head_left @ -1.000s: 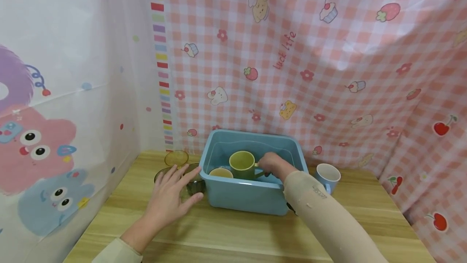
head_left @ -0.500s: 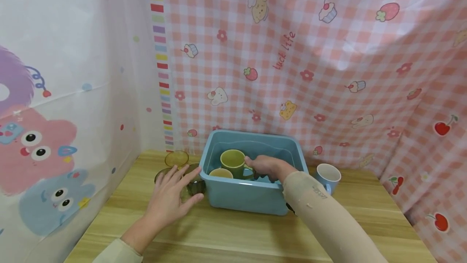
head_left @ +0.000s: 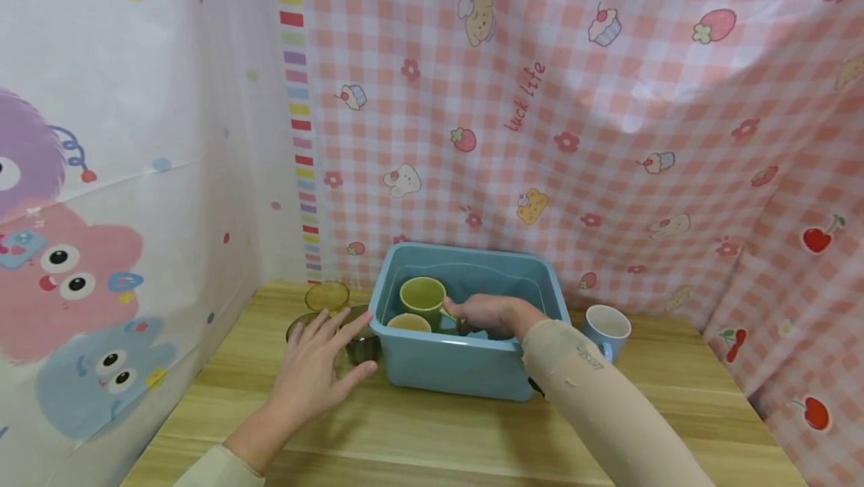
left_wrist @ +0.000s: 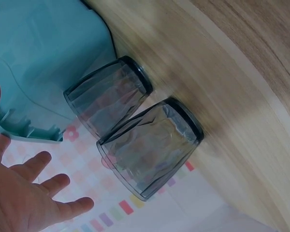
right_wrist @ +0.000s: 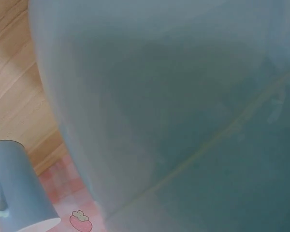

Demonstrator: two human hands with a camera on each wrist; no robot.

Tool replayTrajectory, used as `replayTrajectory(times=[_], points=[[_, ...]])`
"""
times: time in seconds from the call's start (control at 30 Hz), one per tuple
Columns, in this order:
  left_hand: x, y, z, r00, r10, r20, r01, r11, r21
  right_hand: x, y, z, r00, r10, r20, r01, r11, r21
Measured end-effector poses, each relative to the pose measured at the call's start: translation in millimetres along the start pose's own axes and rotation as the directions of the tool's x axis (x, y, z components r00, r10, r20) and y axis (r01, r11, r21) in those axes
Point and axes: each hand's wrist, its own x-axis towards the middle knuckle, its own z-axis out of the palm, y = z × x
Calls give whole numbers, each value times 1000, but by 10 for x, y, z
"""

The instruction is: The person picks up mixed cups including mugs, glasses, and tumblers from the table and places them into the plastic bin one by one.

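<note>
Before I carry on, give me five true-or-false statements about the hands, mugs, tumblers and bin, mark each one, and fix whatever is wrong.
1. The green mug is inside the light blue plastic bin. True.
2. The right hand is outside the bin. False: it reaches down inside, beside the green mug.
3. Two smoked tumblers stand to the left of the bin. True.
4. The left hand grips a tumbler. False: its fingers are spread and hold nothing.
5. The blue mug is outside the bin. True.
</note>
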Motion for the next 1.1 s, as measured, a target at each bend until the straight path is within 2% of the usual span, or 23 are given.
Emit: replayTrajectory(times=[0.23, 0.4, 0.6, 0.9, 1.1], points=[[3, 14, -10, 1000, 4, -3, -4, 1000, -1, -4, 12, 9, 1000, 10, 23, -9, 998, -62], [3, 24, -14, 1000, 10, -4, -10, 1000, 1, -33, 12, 3, 1000, -1, -16, -1, 985, -170], [-4, 18, -10, 1000, 7, -6, -7, 1000, 0, -97, -38, -8, 994, -51, -96, 22, 960, -278], [-11, 15, -1, 1000, 5, -12, -5, 1000, 1, -250, -152, -32, 970, -179, -166, 78, 873, -482], [-8, 12, 8, 1000, 7, -13, -7, 1000, 5, -399, -203, -71, 943, -219, -250, 41, 822, -568]])
